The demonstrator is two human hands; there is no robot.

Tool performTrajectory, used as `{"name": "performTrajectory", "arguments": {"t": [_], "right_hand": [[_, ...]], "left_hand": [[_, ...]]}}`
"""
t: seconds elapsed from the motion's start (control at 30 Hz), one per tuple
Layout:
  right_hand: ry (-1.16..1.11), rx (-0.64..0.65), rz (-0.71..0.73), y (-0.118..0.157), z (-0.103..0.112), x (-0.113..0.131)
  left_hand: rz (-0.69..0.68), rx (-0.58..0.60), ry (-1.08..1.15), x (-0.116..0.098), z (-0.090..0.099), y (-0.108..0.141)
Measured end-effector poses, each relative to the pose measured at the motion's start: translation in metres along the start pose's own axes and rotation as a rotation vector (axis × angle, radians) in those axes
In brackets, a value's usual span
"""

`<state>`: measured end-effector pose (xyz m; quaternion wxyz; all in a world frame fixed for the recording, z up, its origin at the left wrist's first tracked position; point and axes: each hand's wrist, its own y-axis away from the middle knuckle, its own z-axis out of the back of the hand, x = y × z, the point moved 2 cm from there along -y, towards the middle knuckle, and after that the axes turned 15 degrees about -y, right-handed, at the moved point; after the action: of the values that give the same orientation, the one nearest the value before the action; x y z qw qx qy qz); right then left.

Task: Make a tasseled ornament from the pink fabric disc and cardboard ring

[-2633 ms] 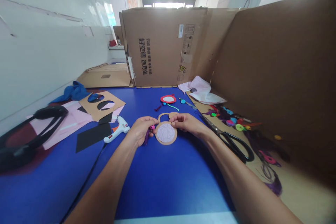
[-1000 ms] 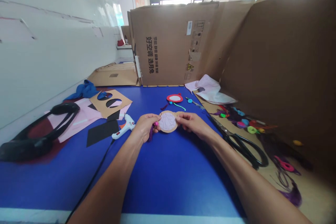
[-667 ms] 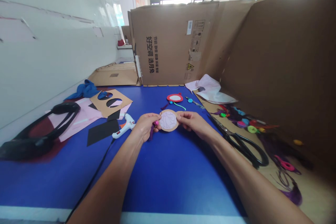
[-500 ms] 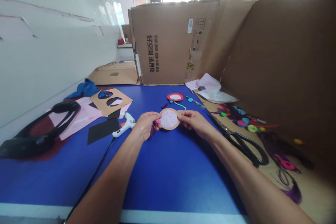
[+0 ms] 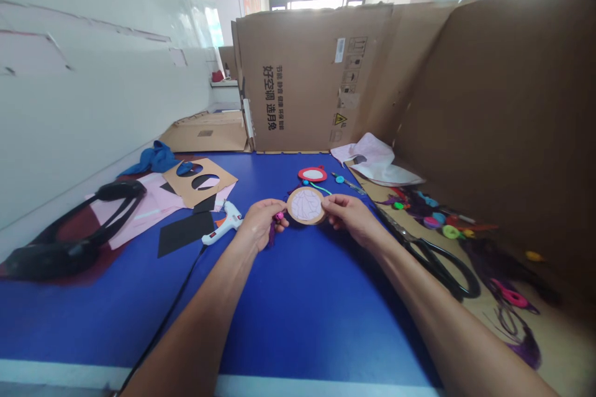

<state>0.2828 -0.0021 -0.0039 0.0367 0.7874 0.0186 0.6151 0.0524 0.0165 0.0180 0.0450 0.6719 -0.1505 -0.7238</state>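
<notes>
A round disc with a plain tan rim stands out near the middle of the blue tabletop. Its face is pale lilac, crossed by thin darker lines that split it into uneven patches, and it is turned up toward the person. Whether its lower edge touches the tabletop is hard to tell. At its left side, against the left hand, sits a shiny pink bead, and a purple tassel hangs below the bead.

Both forearms reach in from the lower corners and converge on the disc. The left hand has its thumb on top at the disc's left edge, the fingers grasping there and bent around the bead. The right hand pinches the opposite edge between thumb and index finger, the other fingers curled beneath.

Just beyond the disc lies a red oval piece with a white centre. A white glue gun rests left of the left hand; large black-handled scissors lie beside the right forearm.
</notes>
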Motion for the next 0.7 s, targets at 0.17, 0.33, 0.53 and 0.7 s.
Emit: {"name": "performTrajectory", "arguments": {"t": [0.17,0.33,0.53,0.7], "right_hand": [[-0.104,-0.023,0.03,-0.003,0.003,-0.003],[-0.185,-0.071,0.043,-0.002,0.004,-0.001],[-0.266,-0.115,0.056,-0.001,0.004,0.003],[-0.303,-0.123,0.069,-0.001,0.004,0.002]], "left_hand": [[-0.007,-0.003,0.014,-0.001,-0.003,0.002],[-0.007,0.043,0.002,0.0,-0.01,0.007],[0.017,0.083,-0.03,0.005,-0.02,0.01],[0.037,0.124,-0.035,0.01,-0.027,0.011]]}}
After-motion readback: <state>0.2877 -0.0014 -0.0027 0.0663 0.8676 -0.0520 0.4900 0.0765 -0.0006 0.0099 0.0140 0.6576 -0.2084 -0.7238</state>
